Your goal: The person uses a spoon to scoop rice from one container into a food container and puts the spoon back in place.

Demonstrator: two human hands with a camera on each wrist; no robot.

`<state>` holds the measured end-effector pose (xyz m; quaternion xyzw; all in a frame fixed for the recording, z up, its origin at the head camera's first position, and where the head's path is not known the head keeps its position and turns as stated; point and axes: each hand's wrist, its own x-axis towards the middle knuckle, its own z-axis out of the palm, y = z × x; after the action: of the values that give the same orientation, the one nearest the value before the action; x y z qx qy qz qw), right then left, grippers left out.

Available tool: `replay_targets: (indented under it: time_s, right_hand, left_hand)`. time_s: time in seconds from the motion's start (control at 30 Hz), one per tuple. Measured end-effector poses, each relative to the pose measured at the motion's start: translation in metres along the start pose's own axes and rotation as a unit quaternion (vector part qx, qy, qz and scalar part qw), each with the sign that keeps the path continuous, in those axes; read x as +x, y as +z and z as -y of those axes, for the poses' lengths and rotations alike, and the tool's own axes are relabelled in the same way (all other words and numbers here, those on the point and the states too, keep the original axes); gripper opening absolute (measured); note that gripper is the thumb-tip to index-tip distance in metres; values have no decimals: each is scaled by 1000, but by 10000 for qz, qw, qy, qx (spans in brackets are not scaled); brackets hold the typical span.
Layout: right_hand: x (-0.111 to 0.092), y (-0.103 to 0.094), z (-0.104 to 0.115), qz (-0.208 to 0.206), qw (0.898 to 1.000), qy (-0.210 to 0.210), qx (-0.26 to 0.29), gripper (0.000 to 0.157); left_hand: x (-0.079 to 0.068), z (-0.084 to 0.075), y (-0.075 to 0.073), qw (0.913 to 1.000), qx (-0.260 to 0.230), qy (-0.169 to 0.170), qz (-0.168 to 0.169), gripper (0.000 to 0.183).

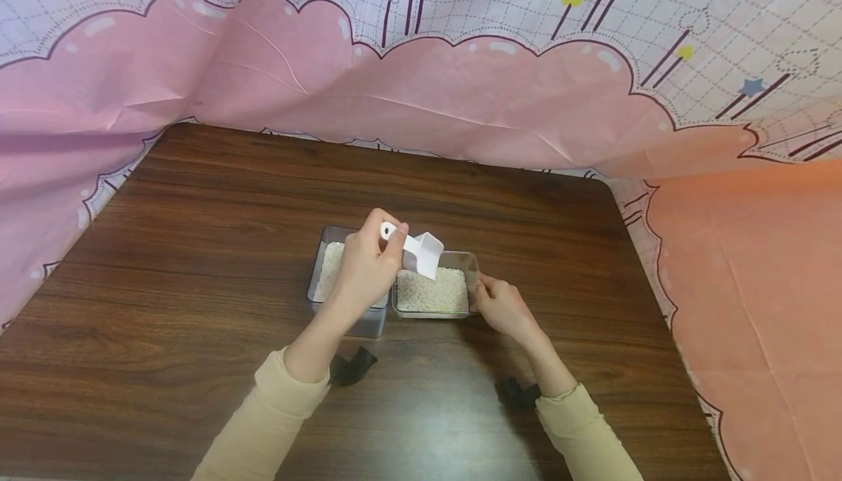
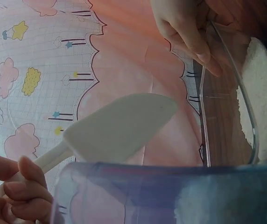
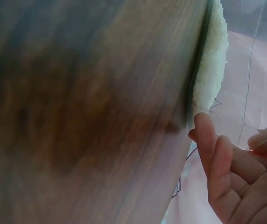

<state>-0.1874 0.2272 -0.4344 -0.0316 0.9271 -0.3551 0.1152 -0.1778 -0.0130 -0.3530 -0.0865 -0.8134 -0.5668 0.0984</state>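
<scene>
My left hand (image 1: 368, 265) grips a white scoop (image 1: 426, 254) by its handle, above the rice. In the left wrist view the scoop (image 2: 124, 126) is tilted, and no rice shows on the side facing the camera. Below it stands a clear container (image 1: 470, 265) with white rice (image 1: 434, 292) spread over its bottom. My right hand (image 1: 506, 309) pinches the right wall of this container, its thumb at the rim in the right wrist view. Beneath my left forearm a bluish-grey container (image 1: 367, 324) holds more rice (image 1: 329, 273); the hand hides part of it.
Both containers stand side by side on a dark wooden table (image 1: 217, 247). Black straps (image 1: 355, 366) show at both wrists. A pink and white patterned curtain (image 1: 427, 93) hangs behind the table and along its sides.
</scene>
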Motion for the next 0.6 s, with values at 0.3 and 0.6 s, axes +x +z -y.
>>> replay_targets:
  time_s: [0.3,0.6]
  right_hand:
    - [0,0,0,45,9999,-107,99,47]
    - [0,0,-1,70,9999,-101,111,46]
  left_hand:
    - [-3,2,-20,9966,-670,102,-469,11]
    - [-2,7,-45,9804,-1850,-251,-621,12]
